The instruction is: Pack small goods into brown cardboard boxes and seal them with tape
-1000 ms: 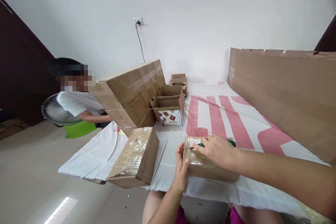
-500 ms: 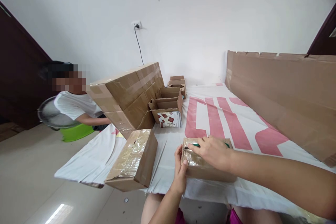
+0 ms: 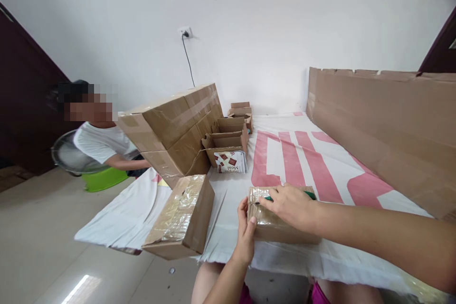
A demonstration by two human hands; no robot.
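Note:
A taped cardboard box (image 3: 281, 233) lies in front of me at the near edge of the cloth-covered table. My left hand (image 3: 246, 228) grips its left end, thumb on the near side and fingers round the far side. Over the box top, my right hand (image 3: 290, 204) is closed round a slim green utility knife (image 3: 310, 195). Its dark tip rests at the taped top near the left end; the palm hides the middle of the handle. Another taped box (image 3: 185, 213) sits to the left, apart from both hands.
Stacked boxes (image 3: 174, 128) stand left of centre, beside open cartons (image 3: 228, 140). A tall cardboard panel (image 3: 384, 128) runs along the right side. A person (image 3: 103, 142) sits at the left beside a green stool (image 3: 105, 179). A cord (image 3: 188, 61) hangs from the wall socket.
My right hand and the knife tip have slid slightly to the right across the box top. My left hand keeps its grip. The other person's head has shifted a little left.

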